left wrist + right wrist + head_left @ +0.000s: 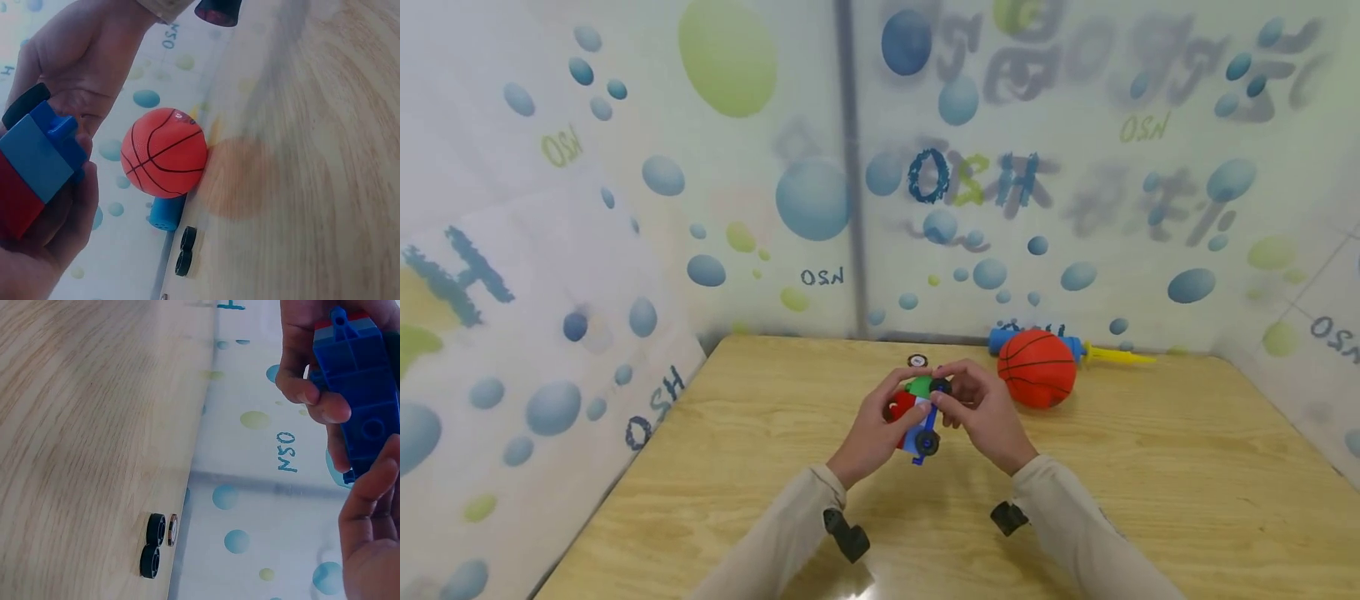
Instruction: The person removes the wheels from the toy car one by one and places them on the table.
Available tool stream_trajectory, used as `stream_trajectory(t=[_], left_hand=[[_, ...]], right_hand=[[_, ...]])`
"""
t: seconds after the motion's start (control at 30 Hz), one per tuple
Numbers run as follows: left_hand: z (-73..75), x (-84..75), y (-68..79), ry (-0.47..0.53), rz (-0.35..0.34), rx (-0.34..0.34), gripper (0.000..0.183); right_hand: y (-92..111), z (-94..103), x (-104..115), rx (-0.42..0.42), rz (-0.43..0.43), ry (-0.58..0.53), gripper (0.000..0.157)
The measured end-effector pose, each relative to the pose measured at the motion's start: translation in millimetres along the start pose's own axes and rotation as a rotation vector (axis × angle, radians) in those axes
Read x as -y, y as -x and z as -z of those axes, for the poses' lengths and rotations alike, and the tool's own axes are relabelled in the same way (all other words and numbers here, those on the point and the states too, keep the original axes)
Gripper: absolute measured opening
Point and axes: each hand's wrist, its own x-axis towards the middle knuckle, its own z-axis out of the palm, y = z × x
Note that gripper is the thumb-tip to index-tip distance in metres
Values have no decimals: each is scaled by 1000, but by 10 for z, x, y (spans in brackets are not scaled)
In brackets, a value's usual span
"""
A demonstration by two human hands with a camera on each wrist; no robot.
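Note:
Both hands hold a toy block car (pixel 916 427) above the table. It has a blue chassis, red, light blue and green blocks, and black wheels (pixel 927 442) along one side. My left hand (pixel 871 429) grips the car from the left, thumb on the light blue block (pixel 36 153). At the green end, my right hand (pixel 988 415) pinches the car beside a black wheel (pixel 940 387). The right wrist view shows the car's blue underside (pixel 359 381), with fingers of both hands around it. The right hand's inner fingers are partly hidden in the head view.
A red basketball (pixel 1037 369) sits at the back right, before a blue tube (pixel 1000 340) with a yellow rod (pixel 1120 356). Two loose black wheels (pixel 150 561) and a small round disc (pixel 173 530) are near the wooden table's (pixel 700 483) back edge. Printed sheets (pixel 760 250) enclose it.

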Motion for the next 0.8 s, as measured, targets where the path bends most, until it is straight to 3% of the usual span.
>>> stream_trajectory(t=[0.33,0.57,0.8], left_hand=[[-26,1,-16,22,-50,-9,38],[-38,64,-9,9,-23,-4,34],[-66,120,13,-25,-27,-20,33]], right_hand=[[-49,73,11,51,-7,25,23],[-93,119,2,164,-104,48,23],[-66,121,-61,199,-83,135,23]])
